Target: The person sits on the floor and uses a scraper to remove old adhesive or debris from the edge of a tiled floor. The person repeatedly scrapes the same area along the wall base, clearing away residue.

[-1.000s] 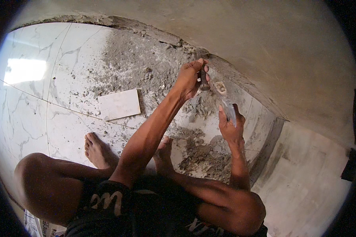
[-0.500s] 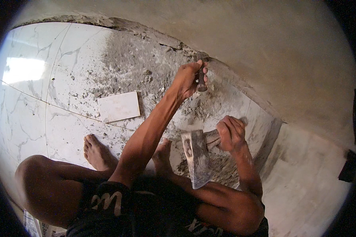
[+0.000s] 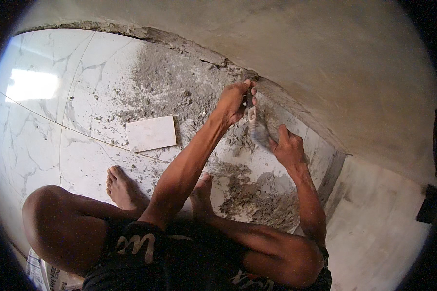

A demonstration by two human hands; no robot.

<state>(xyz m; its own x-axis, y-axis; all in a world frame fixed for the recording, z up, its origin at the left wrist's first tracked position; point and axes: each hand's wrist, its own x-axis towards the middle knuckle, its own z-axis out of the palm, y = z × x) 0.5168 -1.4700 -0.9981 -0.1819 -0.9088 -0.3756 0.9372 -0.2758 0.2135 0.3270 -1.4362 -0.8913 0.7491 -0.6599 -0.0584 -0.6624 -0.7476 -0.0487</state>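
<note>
My left hand [image 3: 233,102] is closed around a short dark metal chisel [image 3: 249,99], held against the chipped base of the wall [image 3: 251,73]. My fingers hide much of the chisel, and its tip is lost in the broken edge. Lower and to the right, my right hand [image 3: 290,149] grips a hatchet [image 3: 260,133] by its handle. Motion smears the hatchet's head, which is up at the chisel's near end; whether the two touch I cannot tell. Grey mortar crumbs [image 3: 199,94] lie on the floor around my left hand.
A small white tile piece [image 3: 151,133] rests on the marble-patterned floor tiles [image 3: 39,145], left of my left forearm. A heap of rubble [image 3: 257,199] lies near my right forearm. My bare feet [image 3: 124,188] are close by. The plastered wall [image 3: 335,63] rises along the far right side.
The hatchet has swung up and away from me, from beside my right knee to the chisel's end. My right hand moved slightly up with it; the left stays at the wall base.
</note>
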